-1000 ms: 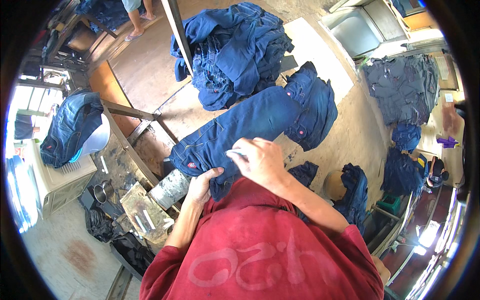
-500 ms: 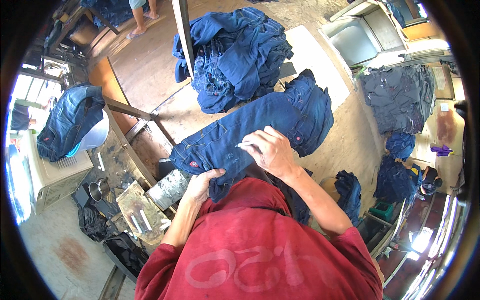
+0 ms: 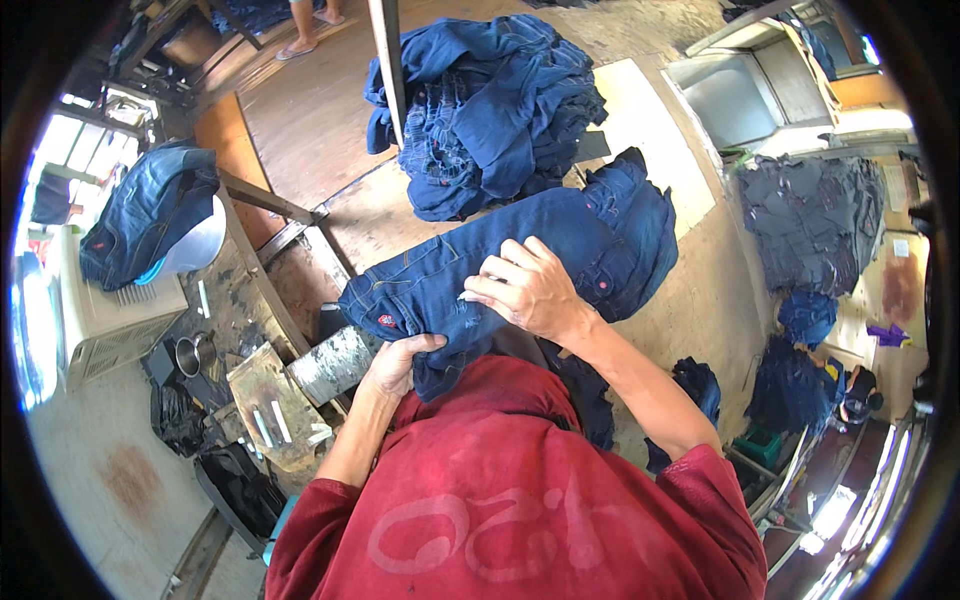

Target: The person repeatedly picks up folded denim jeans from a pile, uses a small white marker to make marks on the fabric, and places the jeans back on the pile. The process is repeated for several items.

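A pair of dark blue jeans (image 3: 545, 228) lies stretched out in front of me, with a small red patch near its left end. My left hand (image 3: 397, 362) is closed on the near edge there, thumb on top. Over the middle of the leg, my right hand (image 3: 530, 290) pinches a small white stick (image 3: 463, 297), mostly hidden by the fingers. Its tip is at the cloth, beside pale scuff marks (image 3: 471, 318). What supports the jeans underneath is mostly hidden.
Beyond a wooden post (image 3: 388, 75) rises a heap of blue jeans (image 3: 490, 110). At left, more white sticks (image 3: 272, 424) lie on a stained board (image 3: 262, 375), near a metal cup (image 3: 197, 354). Dark grey garments (image 3: 812, 215) are piled at right. Another person's feet (image 3: 297, 48) show far off.
My right hand has shifted slightly left along the denim, and its fingers now cover more of the white stick. Pale marks show more plainly. My left hand keeps its hold.
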Demonstrator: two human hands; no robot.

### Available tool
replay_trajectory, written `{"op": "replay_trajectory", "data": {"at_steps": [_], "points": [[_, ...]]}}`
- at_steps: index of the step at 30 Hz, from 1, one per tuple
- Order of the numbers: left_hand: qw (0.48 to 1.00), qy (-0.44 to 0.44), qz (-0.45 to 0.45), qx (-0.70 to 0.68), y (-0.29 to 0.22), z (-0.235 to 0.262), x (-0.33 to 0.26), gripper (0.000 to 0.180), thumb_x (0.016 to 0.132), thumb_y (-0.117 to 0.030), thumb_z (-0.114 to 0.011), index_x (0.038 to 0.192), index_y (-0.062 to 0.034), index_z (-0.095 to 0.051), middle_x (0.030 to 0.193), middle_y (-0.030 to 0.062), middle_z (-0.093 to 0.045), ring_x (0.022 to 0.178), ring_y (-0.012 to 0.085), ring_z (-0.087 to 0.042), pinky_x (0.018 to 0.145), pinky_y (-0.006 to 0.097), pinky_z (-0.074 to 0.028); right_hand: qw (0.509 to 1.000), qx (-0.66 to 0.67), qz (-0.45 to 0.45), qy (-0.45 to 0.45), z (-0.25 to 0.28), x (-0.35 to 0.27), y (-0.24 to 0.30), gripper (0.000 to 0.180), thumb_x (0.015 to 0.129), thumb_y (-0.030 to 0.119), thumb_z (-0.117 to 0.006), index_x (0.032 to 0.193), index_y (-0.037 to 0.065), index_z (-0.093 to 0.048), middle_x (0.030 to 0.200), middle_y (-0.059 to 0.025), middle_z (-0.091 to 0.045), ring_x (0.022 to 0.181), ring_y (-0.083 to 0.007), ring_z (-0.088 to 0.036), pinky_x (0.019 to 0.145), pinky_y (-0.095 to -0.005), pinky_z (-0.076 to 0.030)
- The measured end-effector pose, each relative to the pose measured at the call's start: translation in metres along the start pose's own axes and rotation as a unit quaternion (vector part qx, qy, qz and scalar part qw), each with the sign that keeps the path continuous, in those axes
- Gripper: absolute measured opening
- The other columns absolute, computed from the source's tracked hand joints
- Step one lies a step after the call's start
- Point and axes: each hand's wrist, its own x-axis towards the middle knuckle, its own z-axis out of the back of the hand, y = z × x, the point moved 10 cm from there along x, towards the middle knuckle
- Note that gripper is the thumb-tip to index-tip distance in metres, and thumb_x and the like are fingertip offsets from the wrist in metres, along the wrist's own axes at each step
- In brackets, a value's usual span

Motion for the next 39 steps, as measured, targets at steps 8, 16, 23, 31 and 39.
{"op": "replay_trajectory", "data": {"at_steps": [8, 16, 23, 31, 39], "points": [[0.999, -0.039, -0.023, -0.005, 0.010, 0.014, -0.002, 0.052, 0.084, 0.008, -0.073, 0.136, 0.0074, -0.068, 0.121, 0.0192, -0.080, 0.104, 0.0311, -0.080, 0.099, 0.045, -0.066, 0.999, 0.030, 0.003, -0.032, 0.002, 0.010, -0.018, 0.015, 0.094, 0.037, -0.079, 0.100, 0.023, -0.077, 0.088, 0.0026, -0.063, 0.092, -0.0203, -0.061, 0.081, -0.0407, -0.046], [0.676, -0.594, -0.249, 0.357, -0.087, 0.044, -0.094, 0.091, 0.083, -0.032, -0.100, 0.146, 0.0116, -0.051, 0.140, 0.0213, -0.065, 0.129, 0.0321, -0.063, 0.114, 0.045, -0.048, 0.934, 0.148, -0.303, -0.121, 0.013, -0.084, -0.180, 0.028, 0.095, 0.028, -0.086, 0.108, 0.010, -0.068, 0.083, -0.0075, -0.075, 0.080, -0.0311, -0.075, 0.072, -0.0446, -0.057], [0.493, -0.227, -0.449, 0.710, 0.000, -0.151, 0.059, 0.025, 0.087, -0.028, -0.090, 0.101, -0.0117, -0.079, 0.115, 0.0059, -0.072, 0.110, 0.0319, -0.063, 0.094, 0.046, -0.050, 0.960, 0.121, -0.239, -0.077, -0.046, -0.149, -0.202, 0.031, 0.084, 0.027, -0.092, 0.113, 0.016, -0.085, 0.082, 0.0002, -0.076, 0.076, -0.0230, -0.064, 0.075, -0.0394, -0.047], [0.442, -0.224, -0.432, 0.753, 0.015, -0.126, 0.098, 0.014, 0.095, -0.017, -0.078, 0.098, -0.0073, -0.070, 0.106, 0.0094, -0.068, 0.097, 0.0320, -0.062, 0.084, 0.045, -0.047, 0.981, 0.004, -0.153, -0.119, -0.040, -0.160, -0.206, 0.013, 0.087, 0.012, -0.081, 0.095, 0.017, -0.072, 0.086, 0.0022, -0.076, 0.077, -0.0229, -0.064, 0.074, -0.0415, -0.042], [0.732, -0.245, -0.224, 0.595, 0.050, -0.159, 0.130, 0.036, 0.101, -0.021, -0.074, 0.121, 0.0090, -0.074, 0.089, 0.0153, -0.075, 0.084, 0.0335, -0.074, 0.081, 0.040, -0.058, 0.914, 0.245, -0.316, -0.076, -0.049, -0.179, -0.222, 0.019, 0.092, 0.004, -0.074, 0.111, 0.006, -0.074, 0.093, -0.0126, -0.080, 0.078, -0.0311, -0.076, 0.070, -0.0402, -0.058]]}}
